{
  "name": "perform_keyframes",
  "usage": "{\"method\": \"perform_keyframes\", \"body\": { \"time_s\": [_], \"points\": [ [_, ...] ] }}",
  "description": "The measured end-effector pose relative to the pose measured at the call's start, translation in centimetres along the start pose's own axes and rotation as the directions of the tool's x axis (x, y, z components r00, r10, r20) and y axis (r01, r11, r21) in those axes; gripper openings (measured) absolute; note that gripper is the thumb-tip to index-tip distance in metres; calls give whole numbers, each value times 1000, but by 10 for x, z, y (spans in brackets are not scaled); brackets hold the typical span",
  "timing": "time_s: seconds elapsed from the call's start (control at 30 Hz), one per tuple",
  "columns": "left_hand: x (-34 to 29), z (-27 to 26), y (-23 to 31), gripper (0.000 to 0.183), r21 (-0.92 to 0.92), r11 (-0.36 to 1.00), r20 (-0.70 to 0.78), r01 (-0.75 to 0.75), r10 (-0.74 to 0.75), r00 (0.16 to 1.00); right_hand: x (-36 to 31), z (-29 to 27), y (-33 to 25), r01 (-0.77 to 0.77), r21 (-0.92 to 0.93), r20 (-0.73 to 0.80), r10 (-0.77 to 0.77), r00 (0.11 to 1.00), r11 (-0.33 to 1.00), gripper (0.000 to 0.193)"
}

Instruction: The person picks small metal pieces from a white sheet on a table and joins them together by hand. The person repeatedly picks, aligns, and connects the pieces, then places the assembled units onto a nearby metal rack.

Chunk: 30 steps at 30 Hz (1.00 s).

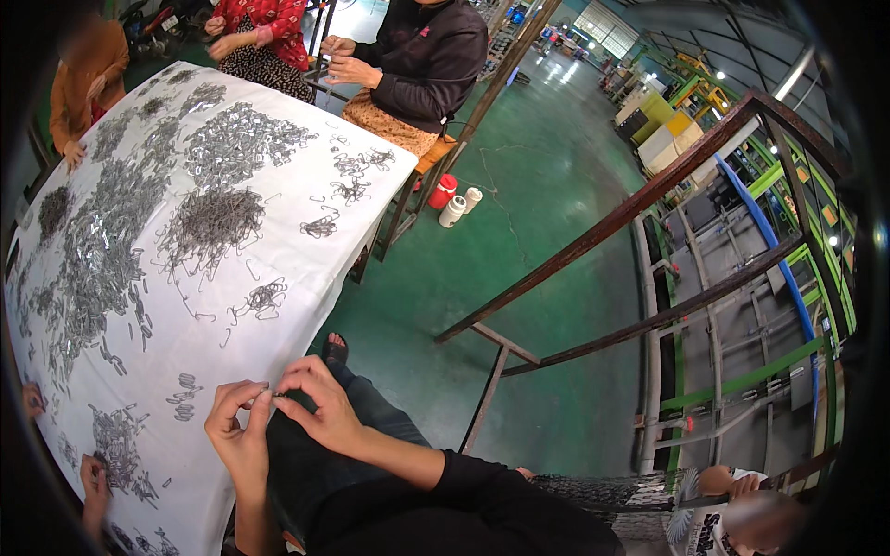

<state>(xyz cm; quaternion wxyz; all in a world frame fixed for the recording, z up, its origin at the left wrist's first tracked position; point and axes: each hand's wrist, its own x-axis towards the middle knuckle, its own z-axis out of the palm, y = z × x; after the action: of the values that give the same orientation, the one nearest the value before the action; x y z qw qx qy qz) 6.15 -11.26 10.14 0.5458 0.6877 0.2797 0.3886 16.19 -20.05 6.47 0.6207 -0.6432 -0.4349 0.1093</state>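
My left hand [243,428] and my right hand [320,408] meet fingertip to fingertip over my lap, just off the table's edge. Both are pinched on a small dark metal piece [271,393], mostly hidden by the fingers; its exact kind does not show. Beside my left hand, a few flat metal clips [185,397] lie on the white-covered table [306,176]. Farther up the cloth is a loose cluster of bent wire hooks [264,298]. Beyond it rises a dense heap of wire hooks [215,222].
Large piles of metal clips [93,269] spread over the table's left half. Co-workers sit around it, one in a dark jacket [431,65] handling something small. A red jug [443,191] and white bottles [452,211] stand on the green floor. A rusty metal frame [593,236] rises at right.
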Motion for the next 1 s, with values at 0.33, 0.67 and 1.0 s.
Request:
{"method": "perform_keyframes", "body": {
  "time_s": [0.33,0.67,1.0],
  "points": [
    [-7,-6,3,13,8,999,23,-42,42,999,176,-16,123,-17,-386,173,91,981,922,9],
    [-19,-4,5,13,-3,1000,37,30,-30,999,243,47,150,288,-801,495,311,811,525,16],
    [-31,-3,-1,13,-8,999,6,39,-39,999,248,51,162,164,-853,375,365,852,495,26]
  ]
}}
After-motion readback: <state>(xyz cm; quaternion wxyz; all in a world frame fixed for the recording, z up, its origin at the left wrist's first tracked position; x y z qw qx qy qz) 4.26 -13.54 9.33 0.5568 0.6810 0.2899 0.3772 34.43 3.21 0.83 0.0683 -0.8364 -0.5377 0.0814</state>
